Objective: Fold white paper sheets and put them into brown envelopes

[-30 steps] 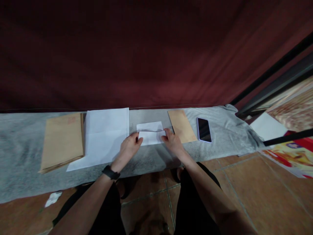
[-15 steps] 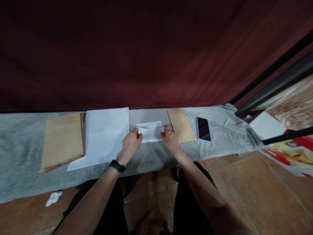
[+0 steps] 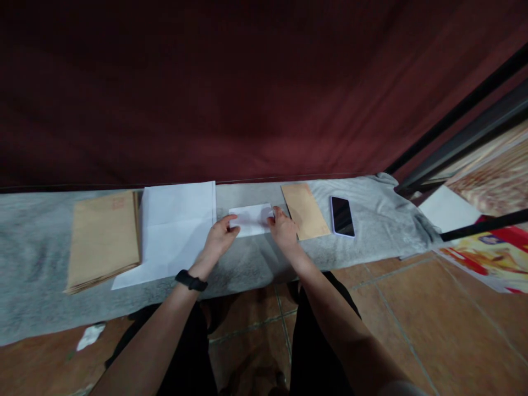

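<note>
A folded white sheet of paper lies on the grey cloth in front of me. At its left end, my left hand, with a black band on the wrist, pinches the edge between thumb and index finger. My right hand grips the opposite end, thumb on the near side and fingers at the far side. Just right of that hand lies a single brown envelope. Larger white sheets lie flat to the left of my left hand.
A stack of brown envelopes sits at the left, touching the white sheets. A phone lies at the right on the grey cloth. Behind the bench hangs a dark red curtain. A colourful printed box is beyond the right end.
The raised upper layer of the folded paper has come down, and its slit-like gap no longer shows. My left hand's fingers have shifted slightly and look less curled.
</note>
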### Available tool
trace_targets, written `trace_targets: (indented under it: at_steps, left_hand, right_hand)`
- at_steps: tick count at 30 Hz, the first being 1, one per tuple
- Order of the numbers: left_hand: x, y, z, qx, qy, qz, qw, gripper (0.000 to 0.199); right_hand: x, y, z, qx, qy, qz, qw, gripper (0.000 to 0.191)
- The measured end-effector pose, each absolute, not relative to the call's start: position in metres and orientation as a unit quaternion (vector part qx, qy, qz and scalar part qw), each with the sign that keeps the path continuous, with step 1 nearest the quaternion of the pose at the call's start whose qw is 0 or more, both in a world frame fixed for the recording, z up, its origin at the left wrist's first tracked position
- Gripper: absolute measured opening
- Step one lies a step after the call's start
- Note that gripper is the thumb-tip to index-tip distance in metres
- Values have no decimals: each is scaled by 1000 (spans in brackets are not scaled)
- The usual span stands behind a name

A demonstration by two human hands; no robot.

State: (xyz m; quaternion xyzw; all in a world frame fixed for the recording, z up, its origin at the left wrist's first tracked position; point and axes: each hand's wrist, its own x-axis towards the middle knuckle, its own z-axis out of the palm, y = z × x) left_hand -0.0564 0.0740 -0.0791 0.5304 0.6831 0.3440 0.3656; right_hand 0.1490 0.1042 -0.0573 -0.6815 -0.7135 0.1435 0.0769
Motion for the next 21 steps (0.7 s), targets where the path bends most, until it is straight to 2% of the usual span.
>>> trace_targets:
  at_steps: [7,21]
  left_hand:
    - [-53,80,-80,535,715,331,304,41]
    - [-51,89,-80,545,750,283,245,38]
  right_hand:
    - [148,104,-56,-686,-707,133,107,41]
    - [150,94,-52,-647,-744,115,120,43]
